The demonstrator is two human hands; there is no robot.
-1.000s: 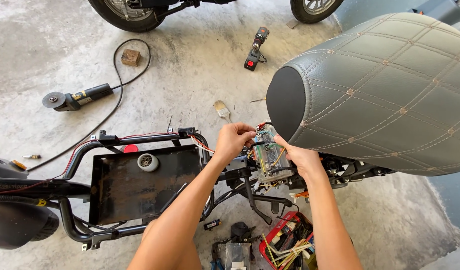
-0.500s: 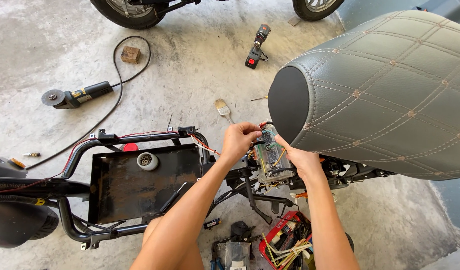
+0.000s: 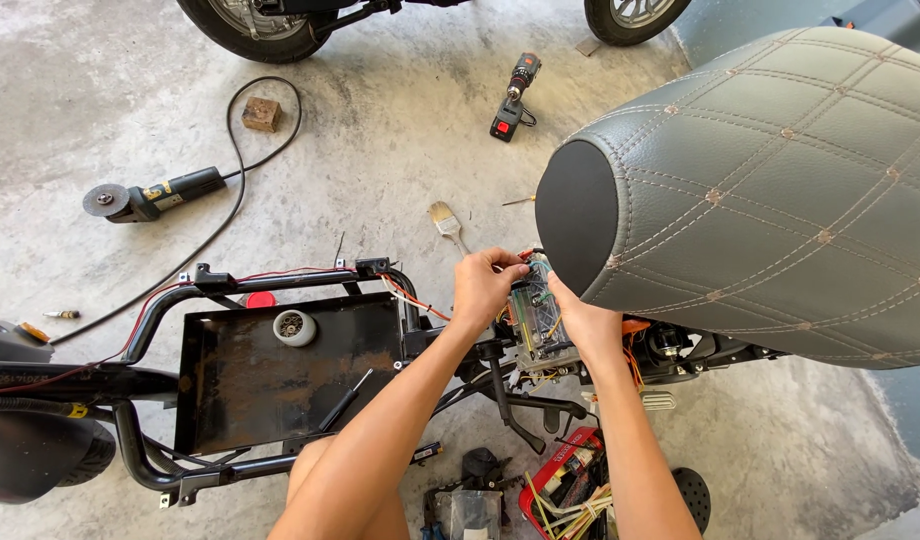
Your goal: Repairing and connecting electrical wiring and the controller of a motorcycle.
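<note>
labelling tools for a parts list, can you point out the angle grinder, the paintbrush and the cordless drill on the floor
angle grinder (image 3: 165, 194), head view, on its dark body behind the disc
paintbrush (image 3: 443, 218), head view, on the pale bristles
cordless drill (image 3: 516, 92), head view, on the middle of its black body

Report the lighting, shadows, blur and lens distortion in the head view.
Head view: bright, even daylight; soft shadows fall beneath the scooter frame and the quilted seat. The seat shows only a faint sheen, no harsh glare. Focus is sharp on the left hand, right hand and the clear module between them. Wide-angle distortion bulges the seat and bends the edges.
</note>
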